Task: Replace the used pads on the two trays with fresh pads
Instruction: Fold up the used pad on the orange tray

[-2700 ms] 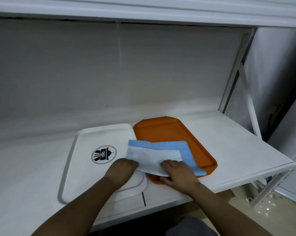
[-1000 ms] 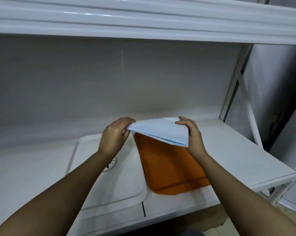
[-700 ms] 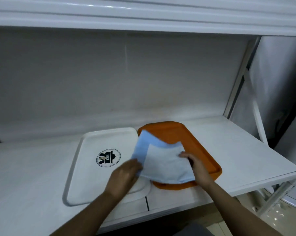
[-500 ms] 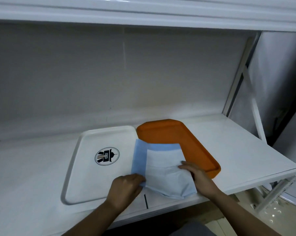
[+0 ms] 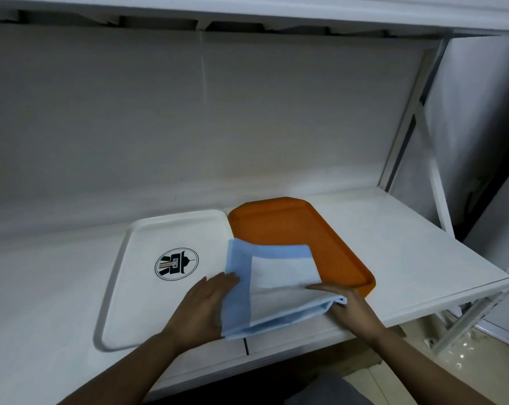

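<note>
A folded blue-and-white pad [image 5: 273,287] lies across the gap between the two trays, near the shelf's front edge. My left hand [image 5: 203,305] holds its left edge, fingers partly under the blue border. My right hand [image 5: 349,305] pinches the pad's folded right corner. The white tray [image 5: 148,258] with a round dark logo sits at the left. The orange tray [image 5: 288,226] sits beside it at the right, its near-left part covered by the pad. Both trays show bare surfaces elsewhere.
The trays rest on a white shelf [image 5: 393,247] with a back wall behind and another shelf overhead. A white metal upright [image 5: 405,118] stands at the right. The shelf's front edge runs just under my wrists; floor shows below at the right.
The pad was lifted up off the orange tray, then brought back down. It now lies lower and more to the left, partly unfolded, with my hands at its two sides.
</note>
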`<state>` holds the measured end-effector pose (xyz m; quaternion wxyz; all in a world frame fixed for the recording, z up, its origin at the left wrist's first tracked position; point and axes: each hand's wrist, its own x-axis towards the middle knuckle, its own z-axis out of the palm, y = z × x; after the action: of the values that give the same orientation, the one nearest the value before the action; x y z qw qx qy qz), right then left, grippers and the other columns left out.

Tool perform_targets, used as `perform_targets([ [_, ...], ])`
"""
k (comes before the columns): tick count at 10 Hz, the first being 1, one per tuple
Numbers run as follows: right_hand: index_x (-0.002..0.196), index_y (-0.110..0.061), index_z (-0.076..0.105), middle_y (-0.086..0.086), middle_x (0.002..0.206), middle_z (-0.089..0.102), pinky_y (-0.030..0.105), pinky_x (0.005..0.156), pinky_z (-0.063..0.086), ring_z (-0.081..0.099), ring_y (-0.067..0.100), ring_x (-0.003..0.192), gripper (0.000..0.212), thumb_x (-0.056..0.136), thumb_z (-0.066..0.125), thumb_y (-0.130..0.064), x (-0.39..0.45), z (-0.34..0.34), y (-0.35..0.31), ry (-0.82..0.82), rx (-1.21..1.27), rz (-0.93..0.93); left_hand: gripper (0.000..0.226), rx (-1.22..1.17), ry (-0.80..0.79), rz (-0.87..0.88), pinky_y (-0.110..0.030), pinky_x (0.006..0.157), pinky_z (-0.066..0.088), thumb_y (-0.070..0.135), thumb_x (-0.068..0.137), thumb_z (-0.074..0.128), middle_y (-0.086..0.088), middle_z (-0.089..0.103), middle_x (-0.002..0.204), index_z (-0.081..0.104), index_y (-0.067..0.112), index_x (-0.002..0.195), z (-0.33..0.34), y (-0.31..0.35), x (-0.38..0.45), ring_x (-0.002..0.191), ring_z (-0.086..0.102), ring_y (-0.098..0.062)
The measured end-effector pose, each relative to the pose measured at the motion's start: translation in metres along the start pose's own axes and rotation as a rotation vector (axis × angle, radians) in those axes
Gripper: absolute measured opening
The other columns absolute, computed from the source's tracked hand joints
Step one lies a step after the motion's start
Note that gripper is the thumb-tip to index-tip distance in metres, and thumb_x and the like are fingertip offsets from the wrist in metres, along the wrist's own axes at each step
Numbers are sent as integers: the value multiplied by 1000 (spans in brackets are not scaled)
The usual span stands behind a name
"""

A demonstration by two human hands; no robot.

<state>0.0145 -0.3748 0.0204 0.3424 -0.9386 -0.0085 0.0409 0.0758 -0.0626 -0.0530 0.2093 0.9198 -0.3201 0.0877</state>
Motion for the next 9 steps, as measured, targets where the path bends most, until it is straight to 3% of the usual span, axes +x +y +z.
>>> perform_targets([
  [1,85,-36,58,-14,90,63,39,88,51,62,-3,87,30,94,53,-8,18,13,24,95,73,-72,97,-67,32,57,-33,113,29,13,65,62,4,40,147,17,46,143,10,1,7,136,34,-14],
  [2,83,-26,62,2,85,70,41,80,54,65,11,78,26,90,53,-50,26,13,32,91,78,-71,70,-301,107,-4,-30,101,37,22,72,65,28,53,130,41,59,127,16,2,21,122,49,-7],
  [3,97,-22,66,-1,90,71,38,79,56,66,9,83,55,79,50,-71,43,13,36,145,209,-57,27,-522,142,-269,-30,79,49,67,67,65,21,68,85,64,47,85,6,18,36,83,62,0],
  [4,108,-23,59,-6,102,67,23,74,54,63,7,91,27,91,52,-43,58,12,31,153,337,25,19,-483,95,-439,-13,56,39,42,82,69,13,58,66,56,32,71,-2,21,56,58,55,3],
  [5,114,-27,51,-13,103,62,14,67,48,61,5,94,21,96,48,-37,75,14,29,219,358,39,9,-561,56,-519,-15,64,45,30,86,68,4,66,86,61,24,90,-8,15,78,79,63,-11],
  [6,121,-16,48,-9,96,58,17,61,41,59,9,89,26,99,45,-29,91,20,33,284,315,128,15,-525,29,-663,-32,74,48,28,87,66,-7,66,90,54,20,92,-6,7,93,83,62,-25],
  [7,134,-11,37,-4,99,53,16,57,37,51,3,75,37,99,43,-19,100,30,38,294,244,193,48,-400,-55,-734,-33,83,47,28,88,63,-14,65,111,41,15,129,1,4,103,98,63,-29],
  [8,138,-13,32,-5,88,55,21,54,39,55,9,70,42,98,41,-16,102,37,42,318,166,206,69,-437,-71,-748,-33,86,46,29,89,62,-15,58,124,24,13,144,4,8,107,108,59,-31],
  [9,137,-13,34,-3,86,56,25,56,41,57,13,70,39,98,40,-17,108,40,46,334,123,205,62,-334,-133,-657,-34,85,47,26,89,60,-17,60,118,28,18,142,8,10,104,104,60,-31],
])
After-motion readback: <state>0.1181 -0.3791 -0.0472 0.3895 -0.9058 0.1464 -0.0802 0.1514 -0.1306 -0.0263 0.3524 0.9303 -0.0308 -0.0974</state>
